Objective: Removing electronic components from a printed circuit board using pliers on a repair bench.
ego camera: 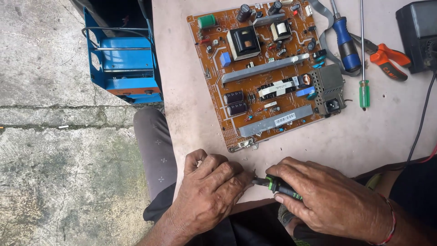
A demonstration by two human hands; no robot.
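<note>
My right hand (330,200) grips a black tool with a green collar (277,186) at the table's near edge, its tip pointing left. My left hand (209,191) is closed just left of that tip, fingers pinched together on something too small to make out. Farther back on the table lies a brown circuit board (268,68) with capacitors, transformers and grey metal heat sinks. Neither hand touches the board.
A blue-handled screwdriver (346,45), a thin green-handled screwdriver (363,93) and orange-handled pliers (387,59) lie right of the board. A black box (419,34) with a cable sits at the far right. A blue metal frame (123,64) stands on the concrete floor to the left.
</note>
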